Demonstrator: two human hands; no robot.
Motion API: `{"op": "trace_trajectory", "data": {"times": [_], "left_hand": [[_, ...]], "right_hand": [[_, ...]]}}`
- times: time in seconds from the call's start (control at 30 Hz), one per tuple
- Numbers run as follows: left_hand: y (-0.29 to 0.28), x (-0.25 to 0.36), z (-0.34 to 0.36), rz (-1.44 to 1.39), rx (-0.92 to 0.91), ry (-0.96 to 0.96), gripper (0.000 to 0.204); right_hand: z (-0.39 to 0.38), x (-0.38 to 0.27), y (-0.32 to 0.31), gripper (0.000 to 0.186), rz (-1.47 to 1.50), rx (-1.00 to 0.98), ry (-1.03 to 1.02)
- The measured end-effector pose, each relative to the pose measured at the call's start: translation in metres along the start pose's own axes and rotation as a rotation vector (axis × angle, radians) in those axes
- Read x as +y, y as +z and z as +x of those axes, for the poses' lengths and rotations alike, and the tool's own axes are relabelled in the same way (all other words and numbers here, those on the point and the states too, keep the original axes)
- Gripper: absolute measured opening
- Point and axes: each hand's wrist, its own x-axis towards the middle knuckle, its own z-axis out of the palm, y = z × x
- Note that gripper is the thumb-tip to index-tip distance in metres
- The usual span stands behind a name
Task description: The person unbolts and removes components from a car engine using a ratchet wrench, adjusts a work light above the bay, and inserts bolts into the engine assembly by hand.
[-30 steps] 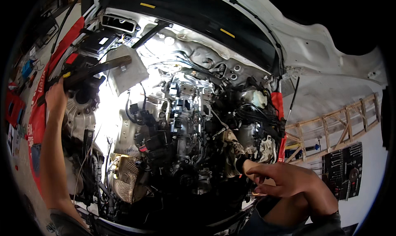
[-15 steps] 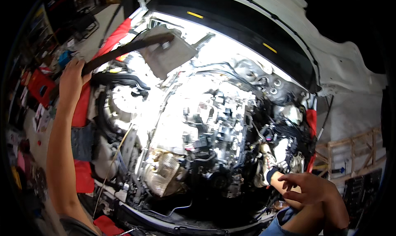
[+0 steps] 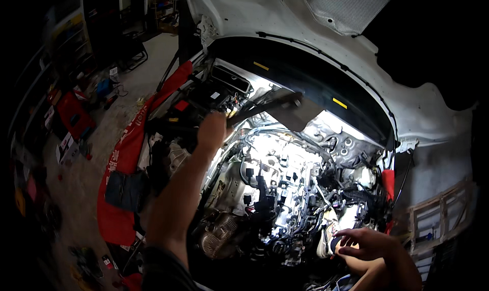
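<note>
Garage floor [image 3: 155, 54] at left bears a red case [image 3: 74, 117]. Left hand [image 3: 212, 129] is clamped around the handle of a lamp [image 3: 297, 115] above the far engine bay [image 3: 351, 149], engine [image 3: 285, 202] inside; near right, the right hand [image 3: 368, 243], fingers apart, hovers by a shoe [image 3: 326, 238].

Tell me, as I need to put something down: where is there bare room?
The floor looks bare between the red case and the red fender cover, and before the far shelf. It is crowded around the engine, with a shoe and the right hand on its right.
</note>
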Motion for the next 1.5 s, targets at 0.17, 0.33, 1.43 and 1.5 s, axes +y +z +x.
{"op": "trace_trajectory", "data": {"times": [0.17,0.33,1.43,1.5], "left_hand": [[0.050,0.072,-0.042,-0.283,0.066,0.097,0.048],[-0.013,0.111,-0.054,-0.380,0.153,0.082,0.038],[0.127,-0.018,0.071,-0.279,-0.185,-0.026,0.040],[0.146,-0.033,0.070,-0.277,-0.285,0.026,0.052]], "right_hand": [[-0.009,-0.014,0.001,0.045,-0.060,0.003,0.035],[-0.015,-0.020,0.005,0.043,-0.019,-0.115,-0.058],[-0.008,-0.012,-0.012,0.058,0.135,0.012,0.124],[0.000,-0.030,-0.023,0.065,0.089,-0.026,0.301]]}}
